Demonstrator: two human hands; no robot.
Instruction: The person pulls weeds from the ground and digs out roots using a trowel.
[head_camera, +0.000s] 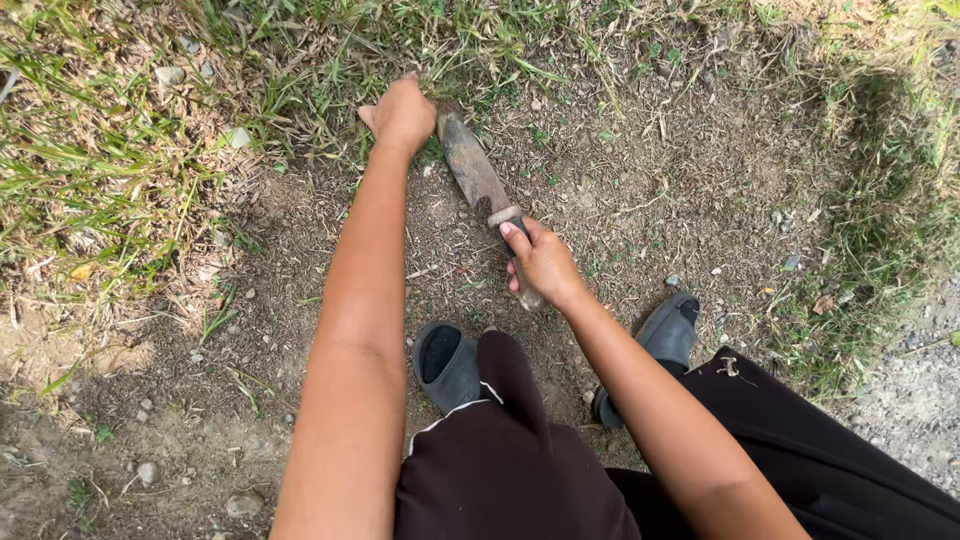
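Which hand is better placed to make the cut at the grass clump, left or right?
Right, probably. The right hand grips the handle of the blade, whose tip lies beside the grass tuft. The left hand is closed on that tuft and holds no tool.

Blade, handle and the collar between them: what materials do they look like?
Blade: likely steel, dull brown-grey, rust or soil coated, no shine. Collar: pale metal band, probably a ferrule. Handle: mostly hidden in the right hand; dark by the collar, pale at the butt, possibly wood. Left hand grips grass.
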